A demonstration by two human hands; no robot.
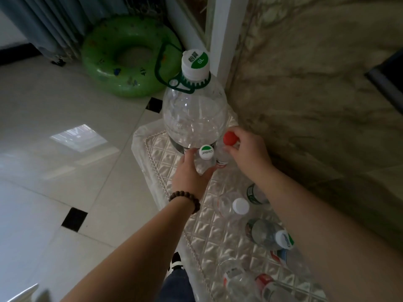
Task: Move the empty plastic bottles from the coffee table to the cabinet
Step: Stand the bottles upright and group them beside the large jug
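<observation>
Hands (189, 171) (248, 147) around two bottles (205, 160), seemingly upright.

This looks like a home living room. A green swim ring (128, 56) leans by grey curtains (50, 22) at the far left. Glossy floor tiles (54, 131) meet a marble wall (316, 88) on the right.

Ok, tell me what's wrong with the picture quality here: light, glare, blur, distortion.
Head view: dim overall, with a bright window glare patch on the floor tiles; wide-angle bending curves the white frame and marble wall; the bottom-left corner is smeared; the clear bottles near the right forearm are hard to separate.
</observation>
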